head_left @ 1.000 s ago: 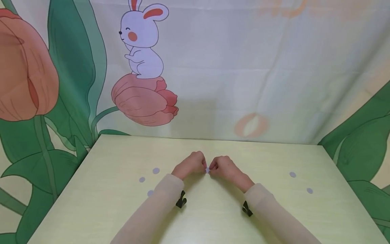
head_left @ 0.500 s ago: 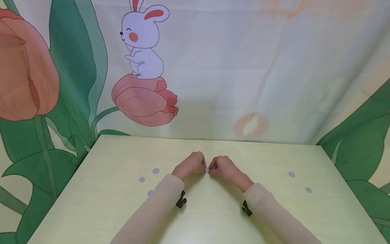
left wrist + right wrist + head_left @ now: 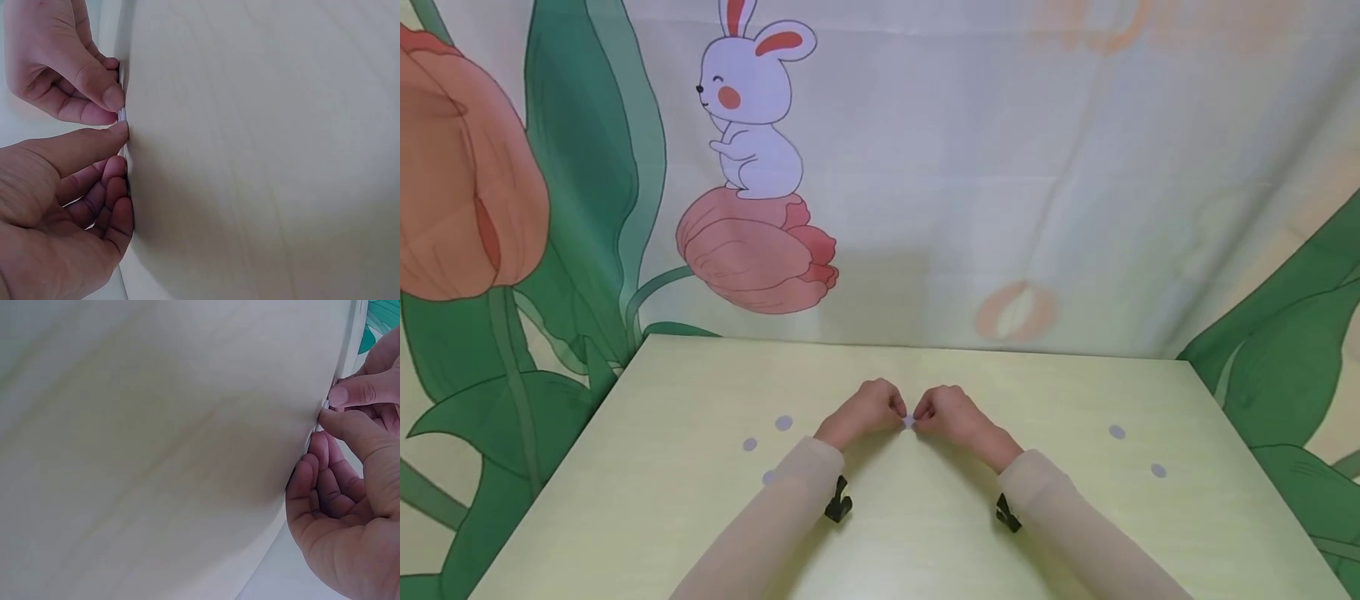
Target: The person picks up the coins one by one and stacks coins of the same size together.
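In the head view a small pale purple disc [image 3: 908,422] lies on the table between both hands. My left hand [image 3: 867,408] pinches at its left edge with curled fingers. From the other side, my right hand [image 3: 953,415] pinches it between thumb and fingers. Seen from the left wrist, a thin edge of the disc [image 3: 122,115] shows between the two thumb tips, low over the tabletop. The fingertips cover most of it. In the right wrist view the right hand [image 3: 350,481] sits close below the left hand [image 3: 375,390], thumbs nearly meeting.
Two similar discs lie on the table's right side, one the farther disc [image 3: 1117,432], one the nearer disc [image 3: 1159,471]. On the left are three more, including a disc [image 3: 784,422] and one partly behind the left sleeve [image 3: 775,508]. A printed curtain [image 3: 910,167] hangs behind the table.
My left hand and forearm have shifted slightly left. The right hand stays at the disc almost unmoved. The head view has tilted a little.
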{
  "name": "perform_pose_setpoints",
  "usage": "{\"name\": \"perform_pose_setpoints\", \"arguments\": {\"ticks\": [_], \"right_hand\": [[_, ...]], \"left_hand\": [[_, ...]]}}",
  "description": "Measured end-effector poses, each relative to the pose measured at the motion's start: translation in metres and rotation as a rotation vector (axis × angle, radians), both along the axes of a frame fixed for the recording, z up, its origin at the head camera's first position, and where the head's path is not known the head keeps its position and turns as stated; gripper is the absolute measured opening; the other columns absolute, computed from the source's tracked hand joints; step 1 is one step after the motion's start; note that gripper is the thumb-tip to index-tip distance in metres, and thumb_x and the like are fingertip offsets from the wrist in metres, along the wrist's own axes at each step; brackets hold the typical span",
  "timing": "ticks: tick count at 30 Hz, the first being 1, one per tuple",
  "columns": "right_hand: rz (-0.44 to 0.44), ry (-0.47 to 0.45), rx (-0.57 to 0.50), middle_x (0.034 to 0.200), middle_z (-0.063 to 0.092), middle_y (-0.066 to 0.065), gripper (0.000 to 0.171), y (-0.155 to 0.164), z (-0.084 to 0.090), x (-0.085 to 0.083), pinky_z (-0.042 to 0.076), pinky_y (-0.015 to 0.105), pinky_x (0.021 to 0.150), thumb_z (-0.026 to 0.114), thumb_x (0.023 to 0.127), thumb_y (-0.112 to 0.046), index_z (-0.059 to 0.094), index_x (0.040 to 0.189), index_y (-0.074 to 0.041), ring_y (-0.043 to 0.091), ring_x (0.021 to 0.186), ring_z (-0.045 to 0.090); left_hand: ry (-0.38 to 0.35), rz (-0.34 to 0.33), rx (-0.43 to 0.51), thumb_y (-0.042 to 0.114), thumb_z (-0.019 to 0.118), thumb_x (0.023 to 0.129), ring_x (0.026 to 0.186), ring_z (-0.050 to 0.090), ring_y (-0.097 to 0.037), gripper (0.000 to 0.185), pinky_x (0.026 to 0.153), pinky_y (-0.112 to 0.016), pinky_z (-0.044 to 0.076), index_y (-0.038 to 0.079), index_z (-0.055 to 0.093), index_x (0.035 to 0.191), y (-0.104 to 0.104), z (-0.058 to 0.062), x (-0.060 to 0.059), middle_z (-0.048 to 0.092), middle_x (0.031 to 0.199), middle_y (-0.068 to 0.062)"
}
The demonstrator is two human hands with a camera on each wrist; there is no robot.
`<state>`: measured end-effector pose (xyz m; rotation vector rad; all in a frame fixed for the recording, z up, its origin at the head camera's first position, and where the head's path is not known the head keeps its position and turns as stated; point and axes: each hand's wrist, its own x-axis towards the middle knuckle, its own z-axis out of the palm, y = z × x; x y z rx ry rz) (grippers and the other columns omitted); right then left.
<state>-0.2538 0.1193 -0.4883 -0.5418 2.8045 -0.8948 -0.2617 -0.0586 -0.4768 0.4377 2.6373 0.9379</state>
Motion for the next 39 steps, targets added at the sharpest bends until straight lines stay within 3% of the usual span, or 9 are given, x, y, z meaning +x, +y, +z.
{"name": "perform_pose_setpoints", "arguments": {"ticks": [8, 20, 27, 36, 39], "right_hand": [[0.009, 0.02, -0.008, 0.078, 0.072, 0.0, 0.007, 0.0001, 0.002, 0.001, 0.052, 0.022, 0.067, 0.081, 0.084, -0.007, 0.076, 0.088, -0.004, 0.007, 0.072, 0.063], [0.014, 0.002, -0.008, 0.079, 0.068, -0.002, 0.01, 0.0035, -0.0056, -0.0006, 0.05, 0.022, 0.069, 0.08, 0.087, -0.009, 0.072, 0.093, -0.006, 0.007, 0.073, 0.059], [0.027, 0.026, -0.015, 0.079, 0.07, -0.001, 0.009, 0.0029, -0.0011, -0.0028, 0.052, 0.023, 0.069, 0.08, 0.086, -0.008, 0.074, 0.091, -0.005, 0.008, 0.073, 0.062], [0.021, 0.004, 0.003, 0.076, 0.066, -0.002, 0.011, 0.0012, -0.0001, -0.0007, 0.049, 0.023, 0.068, 0.08, 0.087, -0.009, 0.072, 0.093, -0.005, 0.008, 0.071, 0.057], [0.017, 0.007, 0.001, 0.076, 0.066, -0.002, 0.011, 0.0006, -0.0019, -0.0006, 0.049, 0.023, 0.067, 0.08, 0.086, -0.009, 0.072, 0.092, -0.006, 0.008, 0.07, 0.057]], "left_hand": [[-0.022, 0.01, 0.042, -0.001, 0.075, 0.084, 0.082, 0.056, -0.018, 0.006, 0.076, -0.031, 0.049, 0.005, 0.074, 0.084, -0.0005, -0.0013, -0.0026, 0.068, 0.086, -0.003], [-0.026, -0.004, 0.034, -0.001, 0.077, 0.083, 0.081, 0.056, -0.018, 0.005, 0.075, -0.03, 0.048, 0.002, 0.075, 0.087, 0.0013, 0.0001, -0.0011, 0.069, 0.086, -0.003], [0.008, -0.005, 0.032, 0.0, 0.075, 0.085, 0.078, 0.055, -0.017, 0.004, 0.071, -0.028, 0.047, 0.002, 0.073, 0.088, 0.0001, 0.0005, -0.0022, 0.068, 0.085, -0.003], [0.016, -0.032, 0.035, -0.002, 0.075, 0.086, 0.075, 0.052, -0.016, 0.005, 0.067, -0.025, 0.044, 0.0, 0.072, 0.09, -0.0011, -0.0002, 0.0001, 0.065, 0.082, -0.004], [0.022, -0.071, 0.031, -0.002, 0.074, 0.088, 0.076, 0.052, -0.016, 0.006, 0.068, -0.026, 0.044, 0.0, 0.07, 0.092, -0.0037, 0.0012, 0.0016, 0.063, 0.083, -0.004]]}}
